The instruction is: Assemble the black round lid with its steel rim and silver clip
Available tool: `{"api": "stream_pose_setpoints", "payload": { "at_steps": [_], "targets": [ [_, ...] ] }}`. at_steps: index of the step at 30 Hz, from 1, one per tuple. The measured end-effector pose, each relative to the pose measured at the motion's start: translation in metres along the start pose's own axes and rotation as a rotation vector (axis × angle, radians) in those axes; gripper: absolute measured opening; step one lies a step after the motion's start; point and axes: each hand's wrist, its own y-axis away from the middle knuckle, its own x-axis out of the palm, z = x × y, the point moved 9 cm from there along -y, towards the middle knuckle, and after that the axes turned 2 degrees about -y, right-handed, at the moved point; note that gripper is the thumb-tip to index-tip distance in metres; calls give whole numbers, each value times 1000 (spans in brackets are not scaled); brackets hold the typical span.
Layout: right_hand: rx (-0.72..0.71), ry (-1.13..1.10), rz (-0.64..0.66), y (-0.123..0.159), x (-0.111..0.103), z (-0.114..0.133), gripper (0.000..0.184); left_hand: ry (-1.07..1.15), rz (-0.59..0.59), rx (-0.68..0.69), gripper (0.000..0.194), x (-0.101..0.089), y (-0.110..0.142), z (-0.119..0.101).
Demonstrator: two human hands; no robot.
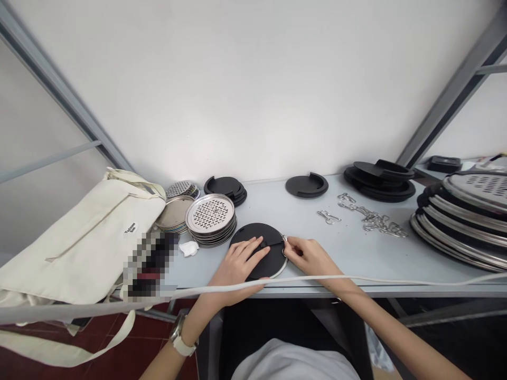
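A round black disc (253,266) with a thin slit lies near the table's front edge, a pale metal rim showing under its lower right side. My left hand (237,266) rests flat on top of it, fingers stretched out and spread. At the disc's right edge, my right hand (311,256) is closed in a pinch on a small metal clip (284,239), most of which the fingers hide. Left of the disc stands a stack of round metal grater plates (210,215). Several loose metal clips (378,221) are scattered to the right.
Black round covers (307,186) lie along the wall, with more stacked at the back right (380,182). A tall pile of metal-rimmed discs (455,232) stands far right. A cream bag (79,243) fills the left. A white cable (317,277) crosses in front, over the forearms.
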Motion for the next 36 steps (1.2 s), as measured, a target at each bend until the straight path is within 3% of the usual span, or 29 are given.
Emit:
{"api": "stream_pose_setpoints", "payload": {
  "at_steps": [22,36],
  "targets": [
    [46,-92,-12,-2,-1,-5,22,-4,-2,-1,59,0,0,0],
    [24,-46,11,-3,2,-4,28,-17,-14,-7,56,0,0,0]
  ]
}}
